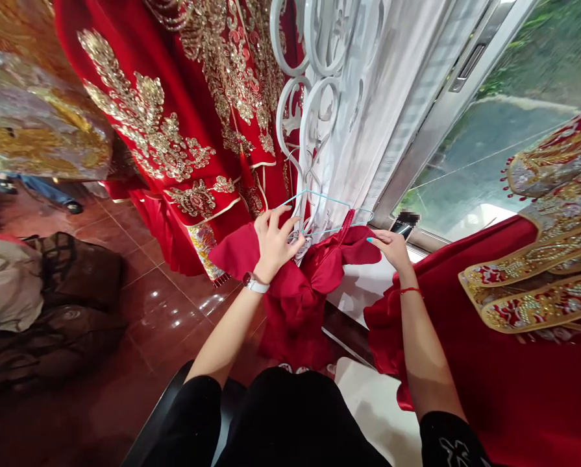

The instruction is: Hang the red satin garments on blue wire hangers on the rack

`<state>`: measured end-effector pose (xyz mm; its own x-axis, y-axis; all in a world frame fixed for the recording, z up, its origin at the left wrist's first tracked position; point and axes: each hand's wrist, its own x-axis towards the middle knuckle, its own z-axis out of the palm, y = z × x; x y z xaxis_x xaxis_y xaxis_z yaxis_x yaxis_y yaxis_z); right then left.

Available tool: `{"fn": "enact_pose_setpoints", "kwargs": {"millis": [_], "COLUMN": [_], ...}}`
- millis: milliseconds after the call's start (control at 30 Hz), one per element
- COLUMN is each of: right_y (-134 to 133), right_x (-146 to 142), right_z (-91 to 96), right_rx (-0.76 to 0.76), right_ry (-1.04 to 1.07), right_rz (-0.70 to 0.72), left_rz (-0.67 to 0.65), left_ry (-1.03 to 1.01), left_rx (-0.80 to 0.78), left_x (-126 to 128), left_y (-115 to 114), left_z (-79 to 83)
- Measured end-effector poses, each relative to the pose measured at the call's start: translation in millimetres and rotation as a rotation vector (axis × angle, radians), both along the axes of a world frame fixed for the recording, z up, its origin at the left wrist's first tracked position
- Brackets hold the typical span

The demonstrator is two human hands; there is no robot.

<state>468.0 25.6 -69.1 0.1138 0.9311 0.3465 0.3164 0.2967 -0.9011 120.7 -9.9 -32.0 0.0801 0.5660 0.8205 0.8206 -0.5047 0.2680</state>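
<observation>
A plain red garment point(295, 292) hangs on a thin pale-blue wire hanger point(326, 198), in front of a white ornamental metal screen point(314, 110). My left hand point(273, 240), with a white watch at the wrist, is closed on the garment's left shoulder and the hanger wire. My right hand point(391, 248), with a red string bracelet, pinches the garment's right shoulder at the hanger's end.
A red dress with gold embroidery point(183, 130) hangs at the left behind the screen. Another embroidered red garment point(538, 272) lies at the right by the window point(489, 149). Dark bags point(51, 305) sit on the red tiled floor point(173, 305). White sheer curtain point(368, 97) hangs in the middle.
</observation>
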Motion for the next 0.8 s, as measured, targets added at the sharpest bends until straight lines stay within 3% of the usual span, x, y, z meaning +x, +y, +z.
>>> {"fn": "enact_pose_setpoints", "kwargs": {"millis": [133, 333, 433, 633, 800], "right_y": [-18, -52, -64, -68, -60], "right_x": [-4, -9, -10, -4, -11], "right_z": [-2.9, -1.9, 1.6, 18.6, 47.2], "right_rx": [0.037, 0.035, 0.043, 0.15, 0.282], "right_ry": [0.042, 0.068, 0.064, -0.009, -0.114], "right_rz": [-0.098, -0.131, -0.185, -0.421, -0.421], "left_rz": [-0.256, -0.518, -0.454, -0.406, -0.441], "left_ry": [0.149, 0.181, 0.108, -0.016, -0.024], "left_rx": [-0.106, -0.521, -0.642, -0.631, -0.648], "left_x": [31, 81, 99, 106, 108], "left_y": [10, 34, 34, 30, 25], "left_z": [-7.6, 1.6, 0.0, -4.8, -0.3]}}
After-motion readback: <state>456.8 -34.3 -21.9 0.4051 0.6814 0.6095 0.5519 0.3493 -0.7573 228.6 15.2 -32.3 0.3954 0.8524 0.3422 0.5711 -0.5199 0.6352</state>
